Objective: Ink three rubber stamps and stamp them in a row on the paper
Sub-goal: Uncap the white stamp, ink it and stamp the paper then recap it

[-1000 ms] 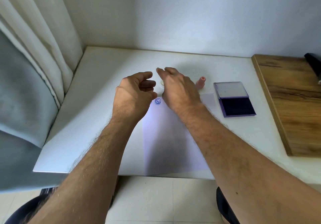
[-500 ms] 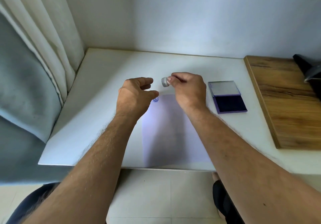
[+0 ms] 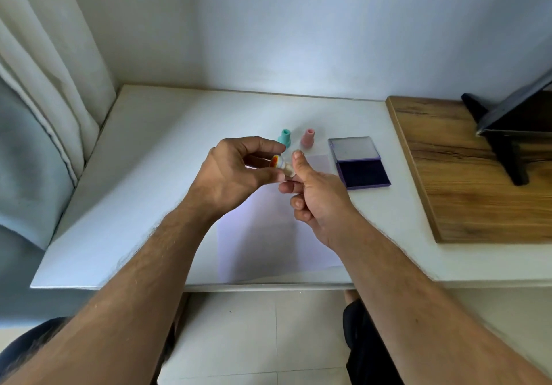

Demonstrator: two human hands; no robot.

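A small white stamp point(image 3: 287, 169) with an orange face point(image 3: 274, 162) is held in the air over the far end of the paper point(image 3: 268, 235). My right hand point(image 3: 316, 196) pinches its handle between thumb and fingers. My left hand point(image 3: 236, 169) curls its thumb and fingers round the orange end. A teal stamp point(image 3: 285, 137) and a pink stamp point(image 3: 307, 138) stand upright on the table just beyond my hands. The open ink pad point(image 3: 363, 172), with its dark purple pad showing, lies to the right of the paper. My left hand hides the paper's top left corner.
The white table point(image 3: 149, 175) meets a wall at the back and a curtain point(image 3: 44, 101) on the left. A wooden board point(image 3: 478, 169) lies at the right, with a black stand point(image 3: 507, 134) on it. The table's front edge is close to my forearms.
My right hand picked up the white stamp and brought it to my left hand, which now grips its other end. The teal and pink stamps have come into view; the blue print is now hidden.
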